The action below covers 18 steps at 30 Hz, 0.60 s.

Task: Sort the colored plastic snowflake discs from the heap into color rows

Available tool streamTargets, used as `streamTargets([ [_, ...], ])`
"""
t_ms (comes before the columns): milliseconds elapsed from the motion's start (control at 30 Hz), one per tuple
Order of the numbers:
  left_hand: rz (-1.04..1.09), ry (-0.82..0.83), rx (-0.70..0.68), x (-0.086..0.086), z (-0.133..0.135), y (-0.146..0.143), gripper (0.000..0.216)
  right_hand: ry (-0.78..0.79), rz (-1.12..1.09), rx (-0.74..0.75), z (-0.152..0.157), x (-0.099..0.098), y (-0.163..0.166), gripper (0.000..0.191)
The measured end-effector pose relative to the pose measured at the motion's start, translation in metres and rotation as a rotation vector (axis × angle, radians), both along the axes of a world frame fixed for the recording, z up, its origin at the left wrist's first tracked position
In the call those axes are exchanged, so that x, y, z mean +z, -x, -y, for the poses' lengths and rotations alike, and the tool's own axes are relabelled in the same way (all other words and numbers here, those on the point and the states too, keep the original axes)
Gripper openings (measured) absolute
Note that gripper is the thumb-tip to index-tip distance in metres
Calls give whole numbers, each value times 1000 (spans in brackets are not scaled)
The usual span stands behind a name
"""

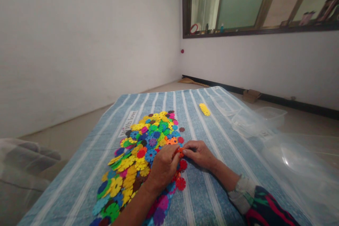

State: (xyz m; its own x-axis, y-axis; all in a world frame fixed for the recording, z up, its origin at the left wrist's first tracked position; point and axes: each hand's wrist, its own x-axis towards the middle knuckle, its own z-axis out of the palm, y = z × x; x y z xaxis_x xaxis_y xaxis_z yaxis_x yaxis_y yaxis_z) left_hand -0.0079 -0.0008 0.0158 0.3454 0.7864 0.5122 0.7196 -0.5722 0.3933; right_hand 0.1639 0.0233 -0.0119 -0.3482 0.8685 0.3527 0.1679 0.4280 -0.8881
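Over the right edge of a long heap of colourful notched plastic discs (152, 142), my two hands meet. Between them is an orange notched disc (181, 152), partly covered by fingers. My left hand (165, 162) comes in across the heap, its thumb and fingers pinched on the orange piece. My right hand (198, 153) pinches it from the other side, above the cloth. Whether one disc or two joined ones are held, I cannot tell. Red discs (181, 183) lie just below the hands. Farther off on the cloth rests a yellow row of joined discs (204, 109).
A blue and white striped cloth (97, 148) covers the table. Clear plastic containers (243, 123) stand along the right side, with another clear bin (272, 114) beyond. A cardboard box (251, 95) sits on the floor by the wall. Something wrapped in translucent plastic (23, 169) is at left.
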Motion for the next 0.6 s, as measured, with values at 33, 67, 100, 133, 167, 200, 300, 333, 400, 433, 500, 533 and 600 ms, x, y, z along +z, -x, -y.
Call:
streamTargets([
  [33,2,-2,3,0,0,0,18,5,1,-1,0,0,0,21],
  [67,3,-1,3,0,0,0,17,10,2,-2,0,0,0,21],
  [100,5,1,3,0,0,0,17,14,2,-4,0,0,0,22],
  [133,8,-1,2,0,0,-1,17,16,1,-6,0,0,0,21],
  [167,12,-1,0,0,0,-1,17,18,2,-6,0,0,0,21],
  [200,16,0,-1,0,0,-1,17,18,1,-6,0,0,0,21],
  [300,18,6,-1,-1,0,0,17,23,-7,-3,0,-1,0,22],
  [333,15,7,-2,-1,-1,0,17,27,-9,-3,0,-1,0,22],
  [400,7,1,-5,-2,-1,1,17,36,-8,-4,0,-1,0,22],
  [433,5,-6,-3,-3,-1,1,17,41,-7,-3,0,-1,0,22],
  [500,-1,-16,-2,-3,-1,0,17,48,-8,2,-1,-2,0,22],
  [533,-5,-17,-3,-3,-1,0,18,48,-12,5,-1,-2,0,22],
  [600,-8,-15,-2,-2,-1,0,18,47,-20,10,-1,-2,1,22],
])
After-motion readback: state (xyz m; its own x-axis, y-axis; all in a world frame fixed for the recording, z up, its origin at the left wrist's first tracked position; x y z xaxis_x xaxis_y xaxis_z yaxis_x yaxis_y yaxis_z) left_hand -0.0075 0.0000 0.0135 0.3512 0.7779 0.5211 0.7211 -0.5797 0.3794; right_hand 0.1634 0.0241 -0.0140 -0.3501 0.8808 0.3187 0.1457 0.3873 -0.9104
